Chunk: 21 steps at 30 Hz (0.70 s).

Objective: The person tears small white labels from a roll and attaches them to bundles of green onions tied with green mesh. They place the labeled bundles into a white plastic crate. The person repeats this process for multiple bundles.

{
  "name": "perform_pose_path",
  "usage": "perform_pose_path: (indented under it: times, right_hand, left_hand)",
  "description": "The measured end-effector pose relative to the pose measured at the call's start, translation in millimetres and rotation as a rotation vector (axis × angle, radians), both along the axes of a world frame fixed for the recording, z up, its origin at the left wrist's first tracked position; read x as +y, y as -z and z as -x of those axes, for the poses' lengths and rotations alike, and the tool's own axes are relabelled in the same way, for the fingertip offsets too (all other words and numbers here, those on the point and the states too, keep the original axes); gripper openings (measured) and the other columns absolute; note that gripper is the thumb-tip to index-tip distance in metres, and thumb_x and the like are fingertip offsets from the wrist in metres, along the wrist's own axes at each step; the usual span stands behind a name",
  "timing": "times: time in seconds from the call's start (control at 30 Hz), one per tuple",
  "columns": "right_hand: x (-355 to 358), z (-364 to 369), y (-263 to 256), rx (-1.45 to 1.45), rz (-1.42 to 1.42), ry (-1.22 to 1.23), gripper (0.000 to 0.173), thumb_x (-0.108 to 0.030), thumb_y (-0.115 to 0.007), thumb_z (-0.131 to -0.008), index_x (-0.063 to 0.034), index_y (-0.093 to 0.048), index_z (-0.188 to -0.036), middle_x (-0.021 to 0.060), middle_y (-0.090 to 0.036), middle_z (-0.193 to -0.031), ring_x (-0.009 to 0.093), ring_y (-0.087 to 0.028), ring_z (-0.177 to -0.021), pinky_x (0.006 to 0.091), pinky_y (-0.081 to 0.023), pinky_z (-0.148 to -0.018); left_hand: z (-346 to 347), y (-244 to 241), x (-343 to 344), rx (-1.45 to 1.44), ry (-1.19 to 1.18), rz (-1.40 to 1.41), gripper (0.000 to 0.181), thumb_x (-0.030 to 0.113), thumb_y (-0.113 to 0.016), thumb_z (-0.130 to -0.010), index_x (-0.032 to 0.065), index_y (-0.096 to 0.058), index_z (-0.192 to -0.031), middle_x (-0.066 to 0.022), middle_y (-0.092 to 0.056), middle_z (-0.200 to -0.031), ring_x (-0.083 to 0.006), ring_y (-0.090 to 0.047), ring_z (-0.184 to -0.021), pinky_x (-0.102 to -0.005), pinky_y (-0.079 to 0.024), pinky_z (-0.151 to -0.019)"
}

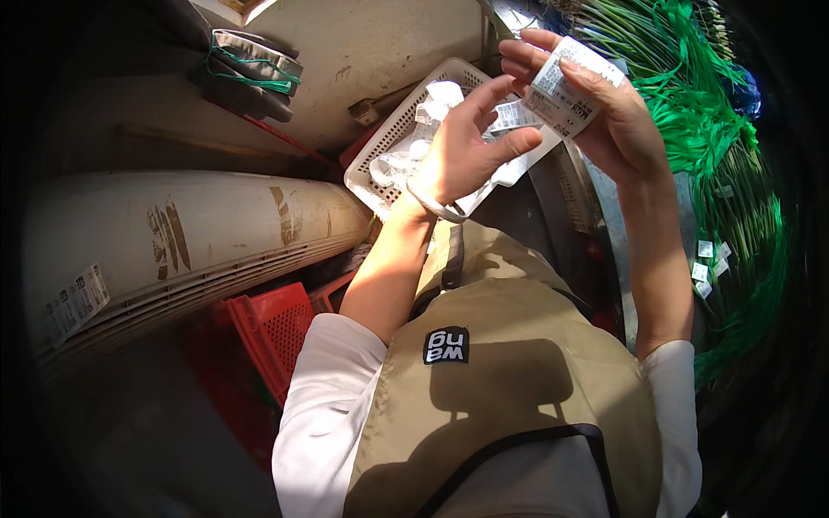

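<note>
My right hand (609, 110) holds a printed paper label strip (562, 84) between thumb and fingers, at the upper right. Just left of it is my left hand (476, 142), its thumb and fingers apart, with a bracelet at the wrist; nothing shows in its grip. Under my left hand lies a white plastic basket (364, 162) with slotted walls. Curled label strips (395, 165) fill part of it, and another printed label (515, 115) shows between my hands. Whether that label joins the strip in my right hand I cannot tell.
Bundles of long green stalks (745, 175) with green plastic ties (673, 123) lie along the right; small white tags (704, 249) hang there. A dusty white appliance casing (227, 220) is on the left, above a red perforated crate (278, 330). A grey folded cloth (256, 71) hangs at upper left.
</note>
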State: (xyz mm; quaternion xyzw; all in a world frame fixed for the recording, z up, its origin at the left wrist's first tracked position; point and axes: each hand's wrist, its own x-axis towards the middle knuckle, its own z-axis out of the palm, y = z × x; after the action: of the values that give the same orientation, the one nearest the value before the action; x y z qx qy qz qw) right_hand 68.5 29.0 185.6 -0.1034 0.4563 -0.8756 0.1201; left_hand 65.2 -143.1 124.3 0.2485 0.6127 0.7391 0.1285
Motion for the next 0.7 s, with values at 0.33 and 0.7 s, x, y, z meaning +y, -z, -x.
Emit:
perform_pose_path:
  times: [0.33,0.7]
  right_hand:
    - [60.5,24.5,-38.8,0.104,0.351,-0.192,0.064,-0.02,-0.046,-0.091,0.0038,-0.011,-0.138,0.0178,-0.025,-0.142,0.027,-0.028,-0.131,0.0432,-0.017,-0.111]
    - [-5.8,-33.8,17.4,-0.133,-0.085,-0.078,0.063,-0.022,-0.057,-0.082,0.0069,-0.03,-0.131,0.0227,-0.048,-0.125,0.031,-0.051,-0.111,0.0411,-0.039,-0.098]
  left_hand:
    - [-92.9,225.9,-117.0,-0.345,-0.084,1.413,0.045,0.029,-0.064,-0.079,0.0036,-0.056,-0.114,-0.0063,-0.062,-0.101,-0.0131,-0.053,-0.097,-0.0275,-0.038,-0.089]
    - [-58.8,33.5,5.3,0.102,-0.147,0.04,0.054,0.017,-0.073,-0.071,0.0012,-0.047,-0.116,-0.0176,-0.044,-0.128,-0.0319,-0.039,-0.123,-0.0371,-0.031,-0.102]
